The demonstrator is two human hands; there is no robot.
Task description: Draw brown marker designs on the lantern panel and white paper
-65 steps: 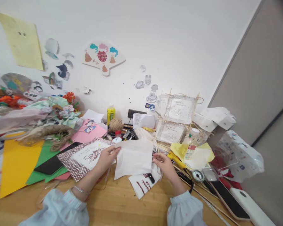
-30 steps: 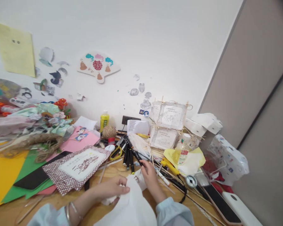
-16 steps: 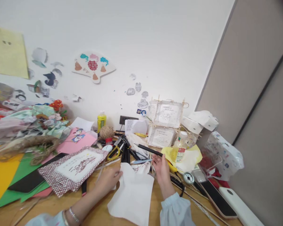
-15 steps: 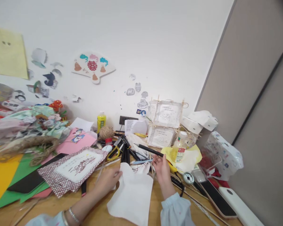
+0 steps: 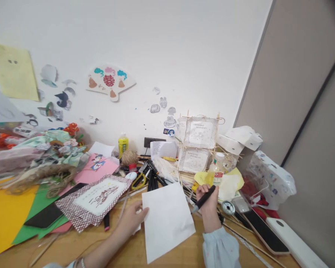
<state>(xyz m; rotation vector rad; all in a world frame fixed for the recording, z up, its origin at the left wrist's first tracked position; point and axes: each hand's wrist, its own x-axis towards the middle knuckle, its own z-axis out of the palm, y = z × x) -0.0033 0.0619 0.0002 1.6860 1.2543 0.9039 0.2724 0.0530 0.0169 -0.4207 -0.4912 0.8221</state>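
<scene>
A blank white sheet of paper (image 5: pixel 167 221) lies at a slight angle in front of me. My left hand (image 5: pixel 132 217) pinches its left edge, thumb on top. What may be another white piece peeks out under that hand. In my right hand (image 5: pixel 210 204) is a black marker (image 5: pixel 205 198), its grey end slanting down to the left, just beyond the sheet's right edge. Behind the paper are yellow-handled scissors (image 5: pixel 139 181) and several black pens (image 5: pixel 153 178). A bottle of yellowish liquid (image 5: pixel 217 169) stands behind my right hand.
To the left lie a framed checkered card (image 5: pixel 97 201), green paper (image 5: pixel 19 234) and yellow paper (image 5: pixel 8 216). A twine ball (image 5: pixel 130 158) sits near the wall. On the right are a tape roll (image 5: pixel 228 207), a phone (image 5: pixel 268 232) and a stick frame with drawings (image 5: pixel 200 133).
The paper has been turned and now lies flatter, covering the drawn lines seen behind its top. My right hand has moved right, and the marker's end now points down instead of up-left.
</scene>
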